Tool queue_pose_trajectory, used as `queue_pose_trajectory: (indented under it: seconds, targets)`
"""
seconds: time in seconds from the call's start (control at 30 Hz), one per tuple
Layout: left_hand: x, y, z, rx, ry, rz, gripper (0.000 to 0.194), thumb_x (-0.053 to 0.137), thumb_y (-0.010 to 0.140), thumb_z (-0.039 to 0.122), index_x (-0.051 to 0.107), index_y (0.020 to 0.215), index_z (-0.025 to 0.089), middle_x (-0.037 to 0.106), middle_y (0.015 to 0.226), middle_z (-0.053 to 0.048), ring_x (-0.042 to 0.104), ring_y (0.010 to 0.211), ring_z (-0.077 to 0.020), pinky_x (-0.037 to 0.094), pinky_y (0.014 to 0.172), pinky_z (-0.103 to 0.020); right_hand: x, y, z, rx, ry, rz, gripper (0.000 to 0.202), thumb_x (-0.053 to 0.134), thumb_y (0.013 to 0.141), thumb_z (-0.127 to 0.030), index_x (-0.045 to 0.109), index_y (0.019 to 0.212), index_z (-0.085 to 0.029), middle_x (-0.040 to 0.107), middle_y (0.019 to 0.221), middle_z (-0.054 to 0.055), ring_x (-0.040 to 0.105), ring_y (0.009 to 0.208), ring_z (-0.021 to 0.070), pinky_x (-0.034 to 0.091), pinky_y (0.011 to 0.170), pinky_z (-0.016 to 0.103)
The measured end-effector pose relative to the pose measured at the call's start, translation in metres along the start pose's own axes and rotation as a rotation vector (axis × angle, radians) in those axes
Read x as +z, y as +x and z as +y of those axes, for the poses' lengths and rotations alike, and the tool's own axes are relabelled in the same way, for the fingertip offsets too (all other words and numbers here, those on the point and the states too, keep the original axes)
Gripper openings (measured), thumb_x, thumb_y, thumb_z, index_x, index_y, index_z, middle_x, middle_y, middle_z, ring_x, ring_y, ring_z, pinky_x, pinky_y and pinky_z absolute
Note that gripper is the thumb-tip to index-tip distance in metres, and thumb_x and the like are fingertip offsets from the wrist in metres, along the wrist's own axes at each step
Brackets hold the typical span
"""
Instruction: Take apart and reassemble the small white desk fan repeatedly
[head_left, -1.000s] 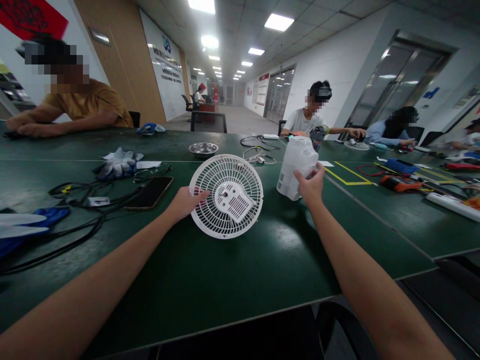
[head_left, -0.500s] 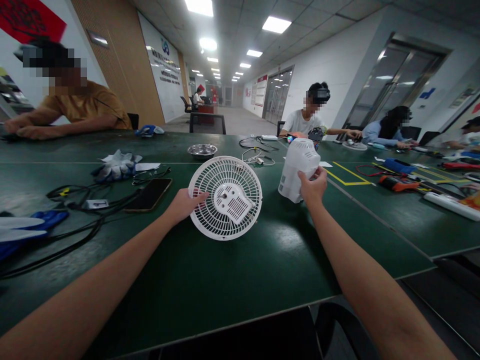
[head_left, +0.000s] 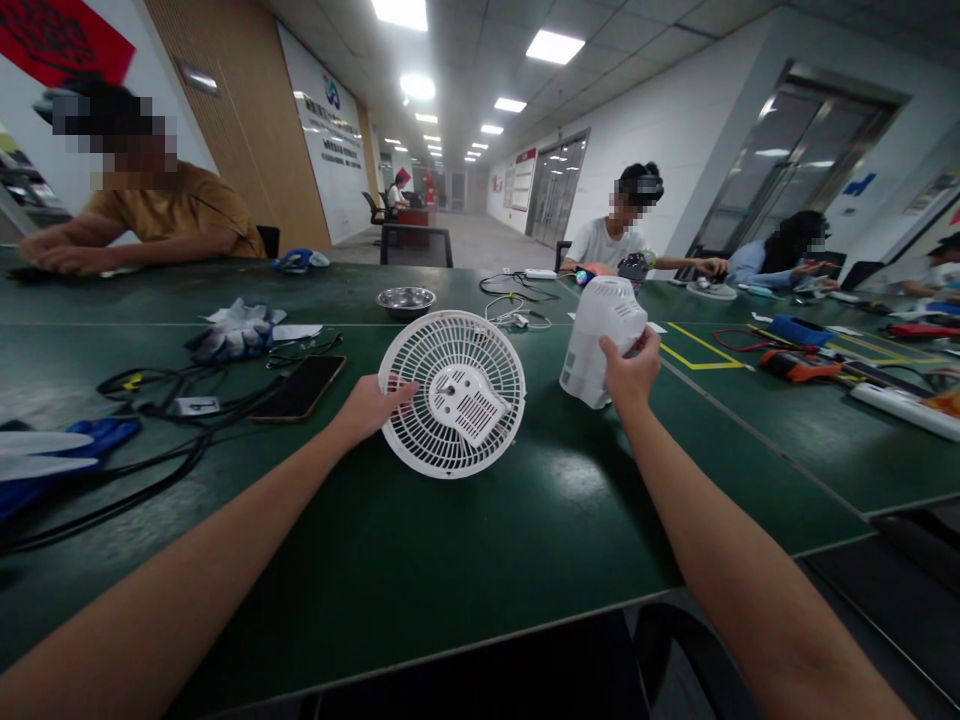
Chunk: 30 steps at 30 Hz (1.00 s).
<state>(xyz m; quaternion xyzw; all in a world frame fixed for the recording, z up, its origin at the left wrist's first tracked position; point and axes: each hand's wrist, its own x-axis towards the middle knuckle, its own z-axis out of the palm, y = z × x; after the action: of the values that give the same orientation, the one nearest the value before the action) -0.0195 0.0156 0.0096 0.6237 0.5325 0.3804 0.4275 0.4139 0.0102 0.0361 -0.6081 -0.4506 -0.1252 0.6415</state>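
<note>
Fingers of my left hand (head_left: 366, 408) pinched the grille (head_left: 459, 395), which faced me; my right hand (head_left: 632, 372) gripped the housing (head_left: 591, 340), long axis leaning right. Sign (head_left: 339, 140) unreadable.

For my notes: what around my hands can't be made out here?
In the head view:
Left hand: fingers partly behind white fan grille.
Right hand: fingertips hidden behind white housing.
Housing's far side: faces away.
Blue-and-white item: cut by left edge.
White tag: print too small.
</note>
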Motion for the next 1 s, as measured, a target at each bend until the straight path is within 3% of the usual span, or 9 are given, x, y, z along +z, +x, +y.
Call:
queue_pose_trajectory:
  seconds: [0.2,0.43,0.53,0.63,0.8,1.0]
  targets:
    - [0.001,0.002,-0.001,-0.009,-0.032,0.0,0.02,0.073,0.082,0.035,0.07,0.092,0.018,0.076,0.088,-0.007,0.073,0.075,-0.0211,0.059,0.072,-0.035,-0.003,-0.001,-0.005,-0.034,-0.064,0.022,0.074,0.072,0.073,-0.051,0.047,0.134,-0.018,0.06,0.122,0.013,0.06,0.103,0.0283,0.046,0.097,0.049]
    - [0.002,-0.002,0.005,-0.008,0.006,0.009,0.021,0.072,0.082,0.037,0.071,0.09,0.017,0.076,0.084,-0.008,0.073,0.073,-0.0215,0.059,0.072,-0.035,-0.01,-0.013,-0.037,-0.204,-0.07,0.035,0.079,0.072,0.074,-0.051,0.04,0.139,-0.019,0.055,0.127,0.015,0.056,0.117,0.0335,0.042,0.103,0.054]
    - [0.002,-0.003,0.005,0.009,-0.007,0.002,0.023,0.072,0.082,0.038,0.071,0.091,0.017,0.076,0.084,-0.007,0.072,0.073,-0.021,0.059,0.071,-0.034,-0.007,-0.023,-0.051,-0.258,-0.019,-0.084,0.082,0.073,0.073,-0.051,0.041,0.14,-0.019,0.056,0.128,0.015,0.057,0.114,0.0326,0.045,0.099,0.051]
    - [0.002,-0.002,0.004,0.019,-0.005,-0.003,0.022,0.072,0.083,0.037,0.07,0.09,0.016,0.075,0.083,-0.007,0.071,0.071,-0.02,0.059,0.071,-0.034,-0.001,-0.035,-0.059,-0.287,0.01,-0.302,0.078,0.075,0.072,-0.049,0.046,0.137,-0.017,0.061,0.121,0.014,0.059,0.103,0.0289,0.047,0.094,0.047]
    - [0.002,-0.004,0.006,0.014,-0.005,0.011,0.018,0.071,0.083,0.035,0.07,0.088,0.018,0.075,0.084,-0.007,0.071,0.071,-0.02,0.058,0.07,-0.034,0.013,-0.06,-0.061,-0.193,-0.049,-0.584,0.07,0.075,0.073,-0.05,0.054,0.13,-0.015,0.067,0.11,0.013,0.062,0.096,0.0281,0.048,0.092,0.046]
    - [0.002,-0.006,0.01,0.006,0.001,-0.009,0.019,0.071,0.084,0.037,0.071,0.088,0.018,0.076,0.085,-0.008,0.072,0.073,-0.0211,0.058,0.072,-0.035,0.023,-0.068,-0.052,-0.076,-0.129,-0.671,0.073,0.074,0.074,-0.054,0.05,0.132,-0.016,0.07,0.11,0.012,0.066,0.085,0.024,0.052,0.083,0.039]
